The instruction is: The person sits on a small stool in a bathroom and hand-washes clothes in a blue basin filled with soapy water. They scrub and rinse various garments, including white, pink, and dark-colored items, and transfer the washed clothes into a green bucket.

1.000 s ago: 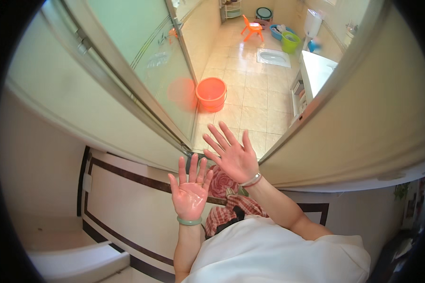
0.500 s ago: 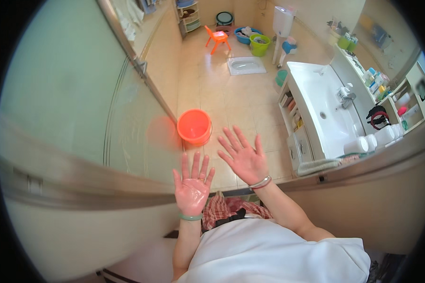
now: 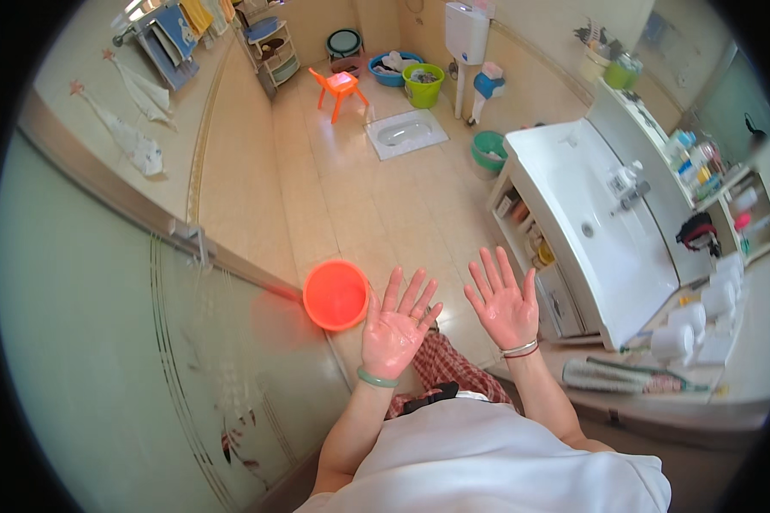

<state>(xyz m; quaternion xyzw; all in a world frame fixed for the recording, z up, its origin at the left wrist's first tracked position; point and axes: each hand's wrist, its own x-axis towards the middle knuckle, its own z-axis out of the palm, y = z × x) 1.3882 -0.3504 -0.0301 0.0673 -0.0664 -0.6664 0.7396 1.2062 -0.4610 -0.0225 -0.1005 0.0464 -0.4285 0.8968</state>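
The door (image 3: 85,342) is seen at left; the sink (image 3: 565,197) is set along the right, presumably to leave a way between; the bucket (image 3: 336,297) is placed beside the door, beyond the left hand (image 3: 393,335), perhaps to be kept off that way; that hand and the right hand (image 3: 506,314) are held flat, fingers spread, nothing gripped, so both palms are shown; the bangle (image 3: 377,378) is settled at the left wrist, probably stopped by the palm.

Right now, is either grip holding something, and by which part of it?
Nothing is held: the left grip and the right grip are both open and empty.
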